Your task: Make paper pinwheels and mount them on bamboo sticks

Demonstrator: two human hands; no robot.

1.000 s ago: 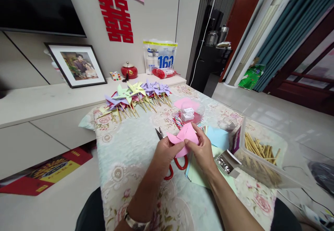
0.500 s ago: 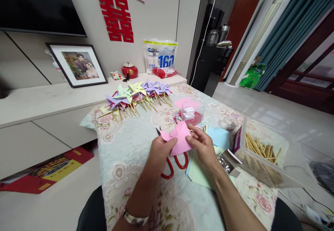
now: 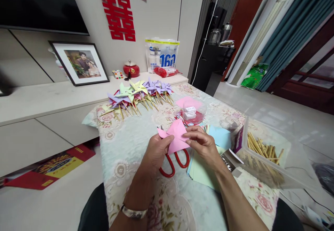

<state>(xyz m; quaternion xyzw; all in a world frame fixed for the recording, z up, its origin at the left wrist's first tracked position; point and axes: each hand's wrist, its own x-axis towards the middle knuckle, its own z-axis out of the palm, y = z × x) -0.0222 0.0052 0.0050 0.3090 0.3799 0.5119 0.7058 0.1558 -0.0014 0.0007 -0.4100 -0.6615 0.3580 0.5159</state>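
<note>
We're gripping the likely light, crease-prone paper by its nine-o'clock edge, left fingers pinching, right fingers parting loosely at three.

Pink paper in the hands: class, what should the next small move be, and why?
Probably the right hand should bend the right side of the pink paper toward its middle: it is at that edge, a slit shows there, the left hand pinches the other side, and the pinwheels across the table have blades bent inward.

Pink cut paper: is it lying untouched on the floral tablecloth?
No, the left hand grips the pink cut paper, thumb on top.
</note>
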